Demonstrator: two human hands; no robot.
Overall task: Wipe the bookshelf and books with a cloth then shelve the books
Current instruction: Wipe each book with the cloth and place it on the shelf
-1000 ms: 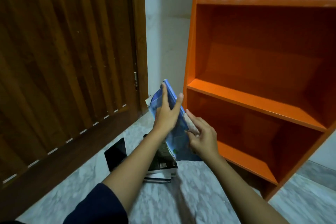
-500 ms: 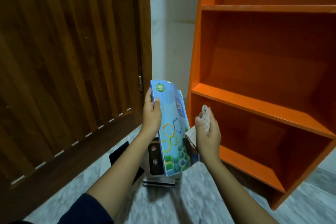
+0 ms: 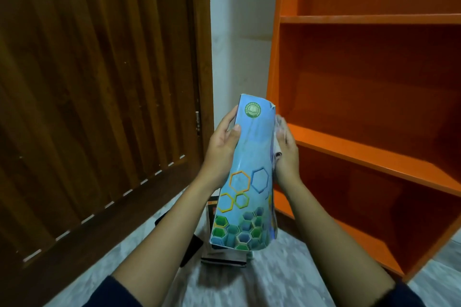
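Book (image 3: 249, 157) in left hand (image 3: 222, 154), cloth (image 3: 280, 129), right hand (image 3: 287, 162)

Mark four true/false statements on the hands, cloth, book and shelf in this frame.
1. The left hand grips the blue book. True.
2. The cloth lies on the floor. False: the right hand holds it against the book's right edge.
3. Books stand on the orange bookshelf. False: none show on its visible shelves.
4. A stack of books lies on the floor below the held one. True.
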